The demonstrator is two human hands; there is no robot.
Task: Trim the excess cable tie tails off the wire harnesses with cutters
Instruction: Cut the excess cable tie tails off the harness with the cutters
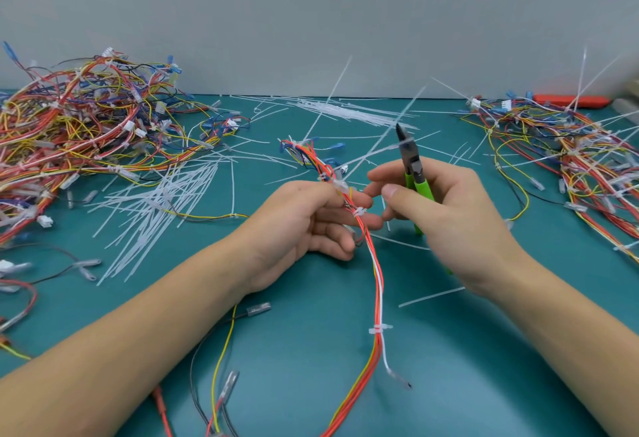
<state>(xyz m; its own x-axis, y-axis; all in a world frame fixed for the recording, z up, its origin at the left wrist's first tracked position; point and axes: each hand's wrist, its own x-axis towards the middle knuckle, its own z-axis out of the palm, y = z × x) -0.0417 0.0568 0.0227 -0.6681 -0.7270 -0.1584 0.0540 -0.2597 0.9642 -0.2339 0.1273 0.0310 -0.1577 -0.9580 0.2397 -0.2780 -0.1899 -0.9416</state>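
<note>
1. Nearest the camera, on the teal table (466, 367): loose wire ends in yellow, black and red with clear-sleeved terminals (230, 383), lying flat at lower left.
2. Wire harness (377, 284), red, orange and white strands, running from the bottom edge up through the centre; one white cable tie (379, 329) cinched around it low down, a second tie (359, 211) higher, between the two hands.
3. Left hand (304, 225): fingers curled, pinching the harness at its upper part, thumb on top; the blue-tipped far end of the harness fanned out just beyond the fingers.
4. Right hand (449, 222): closed around the green handles of the cutters (411, 160), forefinger and thumb reaching toward the harness; cutter nose pointing up and away, jaws apparently together, a long untrimmed tie tail (380, 146) crossing just beside them.
5. Cut tie tails (155, 208), white, scattered in a loose heap left of centre, with a few single pieces right of the harness.
6. Pile of harnesses (79, 118), far left, tangled.
7. Second pile of harnesses (581, 156), far right, with long tie tails sticking up.
8. Bundle of white ties (349, 111) at the table's back edge; an orange object (570, 101), blurred, at far right; grey wall (311, 14) behind.
</note>
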